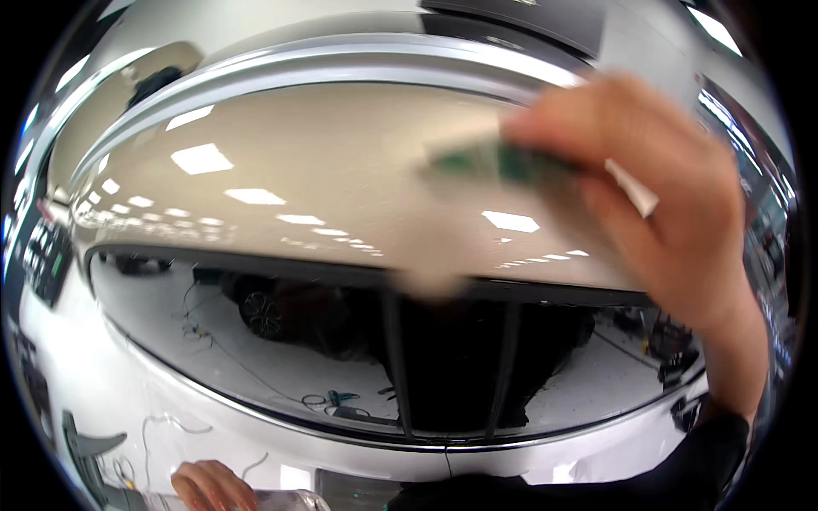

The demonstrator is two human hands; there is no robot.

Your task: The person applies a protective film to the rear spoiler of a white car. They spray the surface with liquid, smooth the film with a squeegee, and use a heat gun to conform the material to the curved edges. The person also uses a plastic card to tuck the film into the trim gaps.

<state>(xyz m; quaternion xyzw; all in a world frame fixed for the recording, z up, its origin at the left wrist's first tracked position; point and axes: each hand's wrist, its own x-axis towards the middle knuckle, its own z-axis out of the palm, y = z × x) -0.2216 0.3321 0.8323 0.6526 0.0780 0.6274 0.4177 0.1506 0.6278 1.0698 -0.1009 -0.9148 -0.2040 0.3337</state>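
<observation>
A: A pale, glossy car roof (281, 170) is seen from above, and the right hand (656, 196) is raised over its right part, close to the lens and blurred.

B: A blurred pale cloth or sheet (452, 213) with a green patch is pinched between the thumb and fingers of that hand; its loose lower end hangs down to the roof's near edge, where the dark seal line runs. Whether the cloth is pressed flat on the paint cannot be told.

A: Left of the hand, the whole roof panel is left uncovered, only ceiling lights being mirrored in it.

B: Below the roof's near edge, the side window glass (256, 341) is curved across, closed off underneath by a bright trim strip (281, 416). A white floor and a dark vehicle are reflected in it.

A: The left hand (213, 485) is caught at the bottom edge, well below the roof, beneath the trim strip. Its fingers are laid on something clear and shiny; whether anything is gripped cannot be told.
</observation>
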